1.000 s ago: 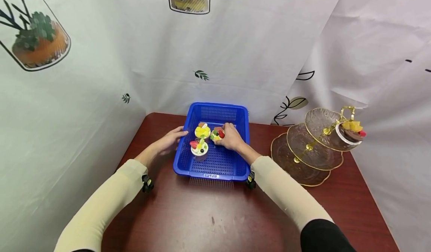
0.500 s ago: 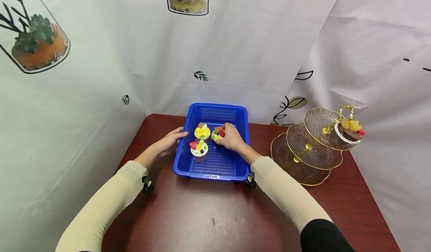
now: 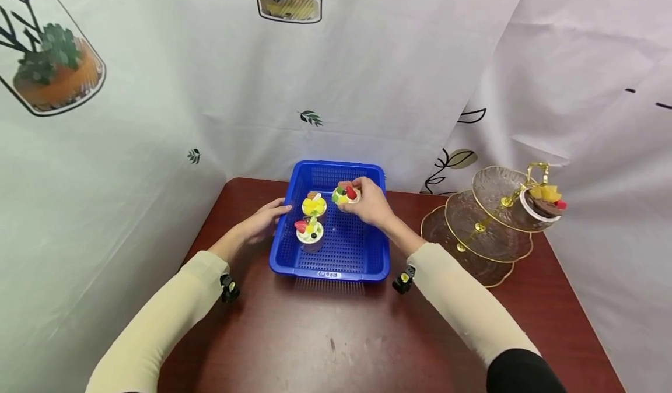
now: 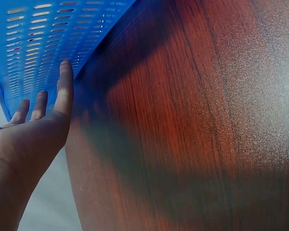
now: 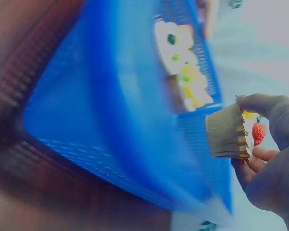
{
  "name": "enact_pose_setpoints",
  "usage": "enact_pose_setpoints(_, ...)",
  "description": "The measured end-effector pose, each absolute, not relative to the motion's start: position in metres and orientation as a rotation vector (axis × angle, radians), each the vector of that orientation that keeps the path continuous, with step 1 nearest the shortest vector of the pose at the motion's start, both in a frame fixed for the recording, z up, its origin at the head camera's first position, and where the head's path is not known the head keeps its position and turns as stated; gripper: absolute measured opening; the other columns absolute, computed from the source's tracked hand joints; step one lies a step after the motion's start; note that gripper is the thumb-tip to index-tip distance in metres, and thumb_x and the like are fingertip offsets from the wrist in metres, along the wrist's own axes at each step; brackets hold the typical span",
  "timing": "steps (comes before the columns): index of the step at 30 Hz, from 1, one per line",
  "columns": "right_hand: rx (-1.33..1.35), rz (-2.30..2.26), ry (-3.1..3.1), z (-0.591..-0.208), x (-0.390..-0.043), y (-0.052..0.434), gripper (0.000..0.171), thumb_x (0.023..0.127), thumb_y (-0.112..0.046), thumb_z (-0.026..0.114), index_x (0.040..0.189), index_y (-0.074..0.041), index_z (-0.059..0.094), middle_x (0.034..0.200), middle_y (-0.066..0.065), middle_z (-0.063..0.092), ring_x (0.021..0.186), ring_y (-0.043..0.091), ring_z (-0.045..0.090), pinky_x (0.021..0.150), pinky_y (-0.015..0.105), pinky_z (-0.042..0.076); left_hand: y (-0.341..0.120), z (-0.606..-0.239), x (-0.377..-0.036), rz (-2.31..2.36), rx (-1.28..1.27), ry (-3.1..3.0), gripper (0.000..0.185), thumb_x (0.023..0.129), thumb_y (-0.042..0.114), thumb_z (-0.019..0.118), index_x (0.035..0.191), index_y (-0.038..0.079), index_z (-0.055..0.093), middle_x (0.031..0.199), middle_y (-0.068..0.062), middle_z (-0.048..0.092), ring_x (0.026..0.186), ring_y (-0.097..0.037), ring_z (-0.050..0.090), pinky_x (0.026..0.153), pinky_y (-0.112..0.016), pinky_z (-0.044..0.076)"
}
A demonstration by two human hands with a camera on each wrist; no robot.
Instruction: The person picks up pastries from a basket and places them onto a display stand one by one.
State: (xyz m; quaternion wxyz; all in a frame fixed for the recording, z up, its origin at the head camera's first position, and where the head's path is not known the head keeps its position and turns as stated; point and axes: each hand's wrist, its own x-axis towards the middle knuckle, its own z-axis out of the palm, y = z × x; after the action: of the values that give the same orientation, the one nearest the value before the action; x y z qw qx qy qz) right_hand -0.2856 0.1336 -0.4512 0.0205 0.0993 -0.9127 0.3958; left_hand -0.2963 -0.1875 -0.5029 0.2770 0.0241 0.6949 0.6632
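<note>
In the head view my right hand (image 3: 370, 203) pinches a fruit-topped cupcake (image 3: 346, 194), raised above the blue plastic basket (image 3: 336, 277). The right wrist view shows its pale pleated cup (image 5: 226, 134), tilted, with a strawberry on top and the thumb and fingertips at its rim. My left hand (image 3: 262, 219) holds the basket's left side. In the left wrist view its fingers (image 4: 64, 94) lie against the slotted outer wall. Inside the basket's left half stand a yellow-topped cupcake (image 3: 314, 206) and a cream-topped cupcake (image 3: 310, 234) with a strawberry piece.
Right of the basket stands a three-tier glass cake stand (image 3: 488, 235) with gold rims. A chocolate cupcake (image 3: 543, 203) sits on its top tier. The dark red table (image 3: 336, 334) meets a white patterned curtain (image 3: 236, 90) behind.
My right hand has lifted the strawberry-topped cupcake up and slightly away from the other two. The left hand stays at the basket's side.
</note>
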Motion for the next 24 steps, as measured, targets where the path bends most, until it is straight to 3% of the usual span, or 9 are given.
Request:
enact_pose_setpoints(5, 0.315, 1.236, -2.734, -0.426, -0.273, 0.154, 0.074, 0.085, -0.034, 0.09, 0.14, 0.001, 0.055, 0.134, 0.018, 0.062, 0.115, 0.032, 0.061, 0.097, 0.047, 0.055, -0.188, -0.505, -0.297, 1.789, 0.071, 1.855, 0.061, 0.113, 0.035, 0.051, 0.165, 0.013, 0.028, 0.156, -0.025, 0.049, 0.122, -0.029, 0.065, 0.1, -0.051, 0.057)
enact_pose_setpoints(11, 0.337, 1.268, -2.6, -0.404, -0.259, 0.181, 0.07, 0.083, -0.03, 0.091, 0.137, 0.001, 0.057, 0.126, 0.017, 0.064, 0.109, 0.032, 0.063, 0.091, 0.047, 0.056, -0.19, -0.506, -0.298, 1.774, 0.078, 1.867, 0.063, 0.113, 0.037, 0.051, 0.166, 0.014, 0.026, 0.158, -0.025, 0.047, 0.125, -0.031, 0.063, 0.101, -0.053, 0.056)
enact_pose_setpoints(19, 0.306, 1.254, -2.478, -0.376, -0.238, 0.211, 0.072, 0.082, -0.03, 0.092, 0.137, 0.002, 0.058, 0.129, 0.017, 0.065, 0.117, 0.032, 0.061, 0.1, 0.05, 0.051, -0.189, -0.505, -0.299, 1.778, 0.075, 1.869, 0.064, 0.113, 0.037, 0.051, 0.167, 0.013, 0.025, 0.158, -0.027, 0.046, 0.121, -0.027, 0.065, 0.098, -0.049, 0.058)
enact_pose_setpoints(24, 0.236, 1.251, -2.381, -0.367, -0.221, 0.231, 0.07, 0.082, -0.025, 0.092, 0.138, 0.001, 0.059, 0.129, 0.016, 0.066, 0.115, 0.029, 0.062, 0.096, 0.04, 0.05, -0.19, -0.505, -0.298, 1.777, 0.088, 1.864, 0.062, 0.114, 0.035, 0.049, 0.166, 0.013, 0.025, 0.158, -0.026, 0.046, 0.124, -0.032, 0.063, 0.1, -0.053, 0.057)
